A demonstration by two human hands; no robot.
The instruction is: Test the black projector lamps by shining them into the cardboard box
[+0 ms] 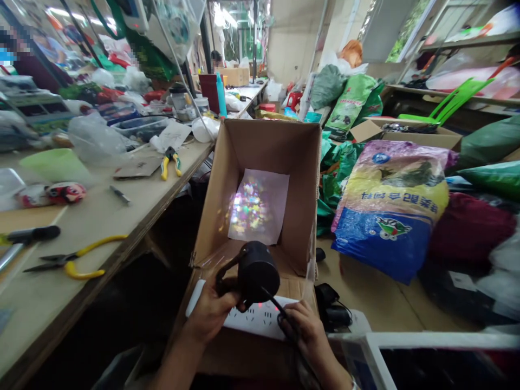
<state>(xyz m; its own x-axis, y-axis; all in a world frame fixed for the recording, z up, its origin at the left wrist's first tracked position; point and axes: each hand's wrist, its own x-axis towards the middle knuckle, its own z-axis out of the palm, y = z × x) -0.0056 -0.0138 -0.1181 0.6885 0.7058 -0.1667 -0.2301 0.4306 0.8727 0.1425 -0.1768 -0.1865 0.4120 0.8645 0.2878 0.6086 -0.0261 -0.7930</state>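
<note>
My left hand [213,306] is closed round the bracket of a black cylindrical projector lamp [259,271], which points into an open cardboard box [268,142]. Coloured light spots fall on a white sheet of paper [276,206] inside the box. A black cable [273,299] runs from the back of the lamp to my right hand [304,325], whose fingers are closed on it. Below the lamp lies a white power strip [260,319] with red lights glowing, partly covered by the lamp and both hands.
On the workbench [150,200] at left lie yellow-handled pliers [77,260], yellow-green cutters [170,162] and a hammer-like tool [32,234]. A printed feed sack [394,206] stands right of the box. Black lamp-like items [335,309] sit on the floor side, near a white frame [406,341].
</note>
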